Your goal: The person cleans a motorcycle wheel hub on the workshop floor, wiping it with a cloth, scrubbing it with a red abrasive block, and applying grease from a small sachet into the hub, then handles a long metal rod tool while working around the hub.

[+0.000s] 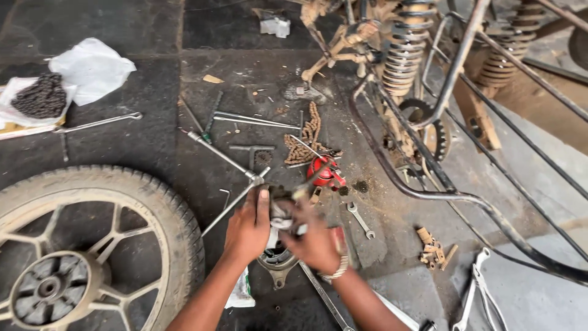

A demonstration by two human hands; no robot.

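Note:
My left hand [248, 228] and my right hand [313, 239] close together over a small greasy metal part wrapped in a whitish rag [282, 216], held low over the dark floor. The right hand is blurred; a metal bracelet sits on its wrist. Under the hands lies a round metal hub piece [277, 262]. Just beyond them rest a cross-shaped wheel wrench [236, 175], a red grease-stained tool [324, 173] and a rusty drive chain [306, 138].
A removed motorcycle wheel [92, 245] lies at lower left. The stripped bike frame [453, 122] with springs and sprocket fills the right. Spanners [360, 219], rods, small bolts [433, 246], a new chain on white plastic [40, 97] and pliers [478, 288] are scattered about.

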